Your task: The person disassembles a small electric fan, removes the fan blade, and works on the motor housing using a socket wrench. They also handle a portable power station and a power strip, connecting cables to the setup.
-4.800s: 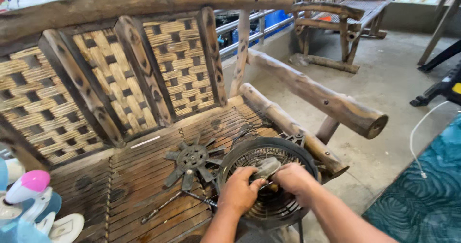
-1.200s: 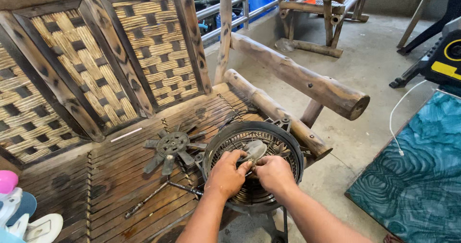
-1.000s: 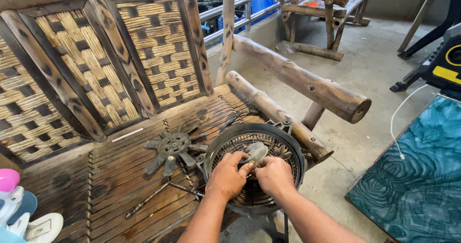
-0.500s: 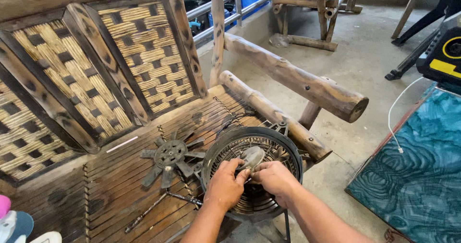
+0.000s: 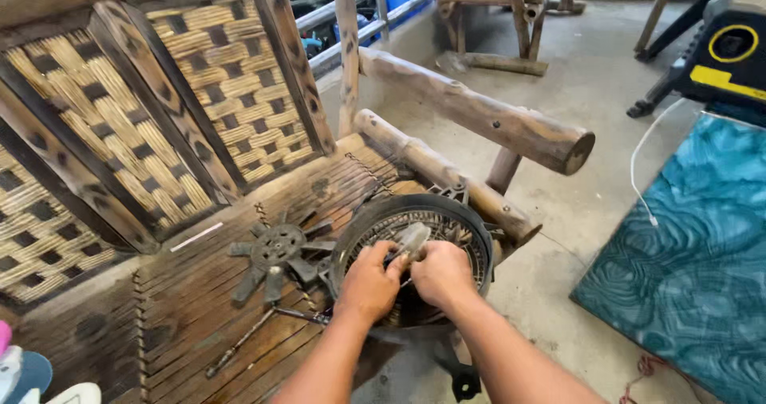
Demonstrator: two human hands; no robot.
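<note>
A round black fan guard (image 5: 471, 220) rests on the front edge of a wooden bench seat (image 5: 199, 316). My left hand (image 5: 369, 280) and my right hand (image 5: 441, 272) meet at its middle. Both grip a small grey part (image 5: 412, 239) at the hub, fingers curled around it. A dusty grey fan blade (image 5: 275, 252) lies flat on the slats just left of the guard. A long thin screwdriver (image 5: 255, 332) lies on the seat below the blade.
The bench has a woven back (image 5: 215, 85) and a thick log armrest (image 5: 479, 113) to the right. A teal patterned mat (image 5: 702, 268) covers the concrete floor at right, with a white cord (image 5: 642, 173) and a black-and-yellow machine (image 5: 730, 53). Another wooden bench (image 5: 511, 21) stands behind.
The view has shifted slightly closer and lower. Both hands stay at the hub of the fan guard with small finger movements on the grey part.
</note>
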